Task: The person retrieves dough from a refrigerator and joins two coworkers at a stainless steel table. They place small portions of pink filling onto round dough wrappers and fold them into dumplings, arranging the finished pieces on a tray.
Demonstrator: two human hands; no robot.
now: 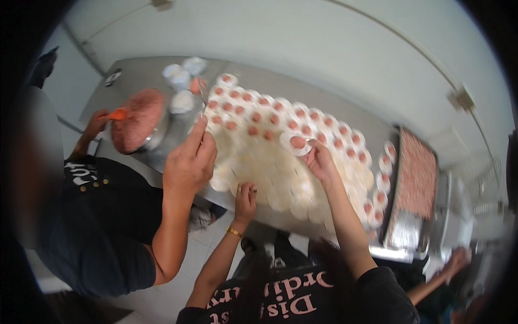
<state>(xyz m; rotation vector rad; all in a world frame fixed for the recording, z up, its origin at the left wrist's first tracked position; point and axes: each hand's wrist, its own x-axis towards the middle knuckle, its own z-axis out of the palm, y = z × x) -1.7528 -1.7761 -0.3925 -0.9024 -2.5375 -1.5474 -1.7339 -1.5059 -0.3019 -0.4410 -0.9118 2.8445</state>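
Note:
My right hand (320,161) pinches the edge of a round white dough wrapper (291,150) with a dab of pink minced meat (297,142) in its middle, held over the table. Near the table's front edge, my left hand (245,203) is at the border of overlapping bare wrappers (259,167), its fingers apart and holding nothing that I can see. Farther back, rows of wrappers (299,112) carry pink meat dabs. To my left, a co-worker's hand (190,156) holds a thin metal tool (204,96) with a lump of meat (197,85) at its tip.
A metal bowl of minced meat (141,116) stands at left, where the co-worker's other hand holds an orange tool (117,114). White bundles (183,101) sit behind it. At right lie filled wrappers (382,183) and a meat-covered tray (413,173). Another person's arm (443,275) shows at lower right.

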